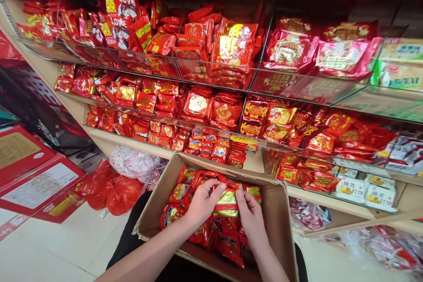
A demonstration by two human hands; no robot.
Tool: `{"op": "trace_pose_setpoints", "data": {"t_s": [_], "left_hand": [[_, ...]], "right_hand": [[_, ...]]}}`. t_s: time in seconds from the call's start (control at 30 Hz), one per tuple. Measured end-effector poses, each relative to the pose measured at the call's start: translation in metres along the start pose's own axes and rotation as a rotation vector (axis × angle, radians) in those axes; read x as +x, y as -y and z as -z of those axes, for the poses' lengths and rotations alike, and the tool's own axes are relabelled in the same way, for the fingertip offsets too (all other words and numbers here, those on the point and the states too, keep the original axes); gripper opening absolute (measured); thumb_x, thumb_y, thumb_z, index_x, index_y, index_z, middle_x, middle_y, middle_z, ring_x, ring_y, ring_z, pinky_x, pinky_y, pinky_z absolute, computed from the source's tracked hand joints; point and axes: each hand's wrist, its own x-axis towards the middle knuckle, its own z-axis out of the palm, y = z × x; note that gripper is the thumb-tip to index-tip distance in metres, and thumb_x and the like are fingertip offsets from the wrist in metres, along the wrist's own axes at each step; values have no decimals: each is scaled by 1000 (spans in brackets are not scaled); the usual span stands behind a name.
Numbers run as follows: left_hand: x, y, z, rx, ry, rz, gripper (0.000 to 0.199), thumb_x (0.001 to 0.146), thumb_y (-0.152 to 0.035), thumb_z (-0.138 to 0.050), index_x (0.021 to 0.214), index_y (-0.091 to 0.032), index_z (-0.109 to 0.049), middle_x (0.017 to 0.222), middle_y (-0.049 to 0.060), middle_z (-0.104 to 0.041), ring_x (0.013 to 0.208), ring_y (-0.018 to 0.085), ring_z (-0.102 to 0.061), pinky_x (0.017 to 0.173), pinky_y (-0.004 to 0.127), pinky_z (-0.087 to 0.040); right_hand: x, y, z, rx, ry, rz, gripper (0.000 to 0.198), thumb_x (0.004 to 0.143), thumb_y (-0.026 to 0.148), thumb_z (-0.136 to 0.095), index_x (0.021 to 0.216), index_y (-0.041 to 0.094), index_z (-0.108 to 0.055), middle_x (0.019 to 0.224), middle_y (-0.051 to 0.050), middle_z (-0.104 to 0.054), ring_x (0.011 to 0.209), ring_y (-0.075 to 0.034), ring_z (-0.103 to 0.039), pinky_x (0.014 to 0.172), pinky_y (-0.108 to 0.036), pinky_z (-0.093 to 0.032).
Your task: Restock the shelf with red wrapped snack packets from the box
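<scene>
An open cardboard box (278,216) rests on my lap, partly filled with small red foil snack packets (228,246). Over the box, both hands hold one red and gold snack packet (227,202) between them. My left hand (205,200) pinches its left side and upper edge with thumb and fingers. The right side is gripped by my right hand (250,211), thumb in front and the other fingers curled behind. More packets (180,194) with blue and yellow print lie beside my left hand in the box.
Tiered shelves with clear plastic fronts (211,70) rise ahead, stocked with red packets (234,44). White packets (366,189) are at the lower right. Red plastic bags (124,194) and red cartons (39,180) stand on the floor at left; clear bags (386,246) lie at right.
</scene>
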Motion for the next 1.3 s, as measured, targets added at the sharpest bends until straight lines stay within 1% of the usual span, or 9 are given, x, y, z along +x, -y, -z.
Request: {"op": "trace_pose_setpoints", "data": {"t_s": [0.1,0.2,0.37,0.53,0.7,0.83,1.0,1.1,1.3], "left_hand": [[3,0,-4,-65,-21,7,21,73,-36,-55,76,-16,-55,67,-1,-55,62,10,-47,60,21,-39],[4,5,-11,-206,-120,28,23,68,-35,-61,76,-17,-49,65,-4,-52,59,8,-45,58,19,-37],[-1,18,-19,-295,-233,130,32,73,-43,-53,60,-17,-41,55,-6,-43,52,7,-38,52,18,-34],[-1,25,-15,-43,-302,35,34,77,-44,-47,57,-18,-40,54,-6,-39,52,8,-36,51,19,-33],[14,18,8,144,-390,-9,34,79,-46,-42,58,-19,-38,53,-6,-33,50,9,-33,50,20,-30],[14,13,12,163,-296,34,33,80,-48,-37,67,-19,-46,59,-4,-44,56,11,-42,56,22,-35],[-2,17,-8,147,-106,72,33,79,-48,-39,68,-19,-49,63,-2,-50,62,13,-46,59,22,-37],[-5,21,-13,122,-134,42,34,80,-47,-38,63,-19,-45,60,-3,-46,57,11,-42,56,21,-35],[-5,24,-8,181,-166,-16,34,83,-43,-35,60,-19,-39,55,-4,-38,53,9,-36,52,21,-31]], "right_hand": [[6,-4,3,12,-73,32,35,74,50,-48,66,16,-49,63,2,-48,61,-11,-42,58,-22,-36],[10,-6,3,52,-128,71,34,75,49,-47,66,17,-47,62,3,-46,60,-10,-41,58,-21,-36],[8,-12,-4,-4,-257,143,33,77,51,-45,70,18,-45,64,3,-48,61,-11,-44,59,-22,-39],[5,-16,-5,-174,-301,141,35,79,53,-36,79,19,-44,69,1,-51,65,-13,-48,61,-24,-38],[9,-14,15,-284,-412,134,39,78,57,-34,80,19,-44,70,0,-50,66,-14,-48,62,-25,-37],[10,-17,21,-280,-415,114,38,78,56,-34,79,19,-44,68,1,-49,64,-14,-47,61,-25,-38],[5,-19,4,-176,-310,149,34,80,53,-35,80,20,-42,71,1,-50,66,-14,-48,63,-25,-40],[2,-18,-1,-115,-293,102,34,79,54,-35,80,20,-42,69,1,-50,64,-13,-48,60,-24,-41],[2,-22,4,-211,-340,140,36,80,54,-34,77,19,-43,66,1,-50,61,-13,-48,58,-23,-40]]}}
